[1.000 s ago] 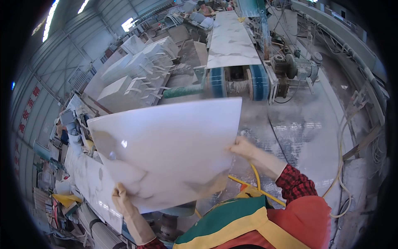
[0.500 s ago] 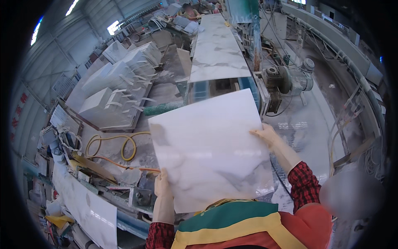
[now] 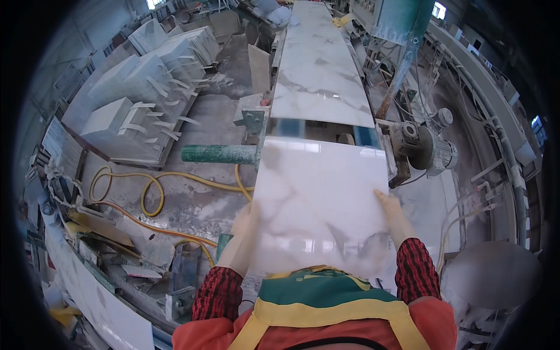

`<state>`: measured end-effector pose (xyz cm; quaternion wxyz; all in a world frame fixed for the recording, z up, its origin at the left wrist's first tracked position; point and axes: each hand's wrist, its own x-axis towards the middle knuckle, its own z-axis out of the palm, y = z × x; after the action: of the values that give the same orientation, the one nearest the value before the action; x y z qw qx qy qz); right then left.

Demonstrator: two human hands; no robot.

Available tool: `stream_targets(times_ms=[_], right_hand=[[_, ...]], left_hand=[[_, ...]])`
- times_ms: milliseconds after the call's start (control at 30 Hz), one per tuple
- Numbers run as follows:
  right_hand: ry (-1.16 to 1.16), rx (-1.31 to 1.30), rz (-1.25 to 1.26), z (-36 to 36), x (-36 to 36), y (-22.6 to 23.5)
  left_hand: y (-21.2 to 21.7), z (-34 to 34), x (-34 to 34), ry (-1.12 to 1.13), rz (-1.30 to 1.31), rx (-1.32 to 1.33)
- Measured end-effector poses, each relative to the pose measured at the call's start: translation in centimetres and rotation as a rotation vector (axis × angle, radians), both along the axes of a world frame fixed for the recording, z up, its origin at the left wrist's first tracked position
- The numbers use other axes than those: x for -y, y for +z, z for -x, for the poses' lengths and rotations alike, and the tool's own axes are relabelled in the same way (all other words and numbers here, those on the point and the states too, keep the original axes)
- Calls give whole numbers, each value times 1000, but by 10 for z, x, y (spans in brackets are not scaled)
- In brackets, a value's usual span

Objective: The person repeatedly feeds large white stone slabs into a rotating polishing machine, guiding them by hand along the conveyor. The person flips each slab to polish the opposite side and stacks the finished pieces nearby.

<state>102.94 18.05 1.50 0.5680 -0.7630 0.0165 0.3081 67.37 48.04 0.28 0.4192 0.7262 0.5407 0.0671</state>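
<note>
A polished white stone slab (image 3: 321,192) with faint grey-brown veining lies nearly level in front of me, its far edge over the near end of a conveyor (image 3: 290,128) with blue belts. My left hand (image 3: 242,226) is closed on the slab's left edge, its fingers partly hidden. Gripping the right edge, my right hand (image 3: 388,209) has its thumb on top and its other fingers out of sight beneath. Beyond a short gap, more veined white slabs (image 3: 321,76) lie in a row along the conveyor. The slab's near edge is close to my green and yellow apron (image 3: 315,291).
An electric motor (image 3: 434,153) sits right of the conveyor. At the left, a green roller-like bar (image 3: 219,153) sticks out, and a yellow hose (image 3: 153,195) loops over the floor. Strapped slab stacks (image 3: 111,129) stand at far left. Broken offcuts (image 3: 140,256) lie at lower left.
The slab has tipped from a raised slant to nearly level and lined up with the conveyor, its far edge now over the conveyor's end. Both hands have kept hold of its sides.
</note>
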Motion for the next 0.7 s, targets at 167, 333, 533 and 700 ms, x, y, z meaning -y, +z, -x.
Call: stream_targets(times_ms=[167, 333, 533, 700], right_hand=[[-22, 0, 186, -48, -1, -48], [453, 664, 344, -36, 13, -40], [682, 416, 343, 5, 79, -49], [736, 731, 574, -21, 99, -112]], left_hand=[[8, -40, -28, -61, 78, -18], [3, -56, -47, -53, 35, -61], [-3, -83, -58, -63, -52, 63], [8, -105, -63, 6, 46, 25]])
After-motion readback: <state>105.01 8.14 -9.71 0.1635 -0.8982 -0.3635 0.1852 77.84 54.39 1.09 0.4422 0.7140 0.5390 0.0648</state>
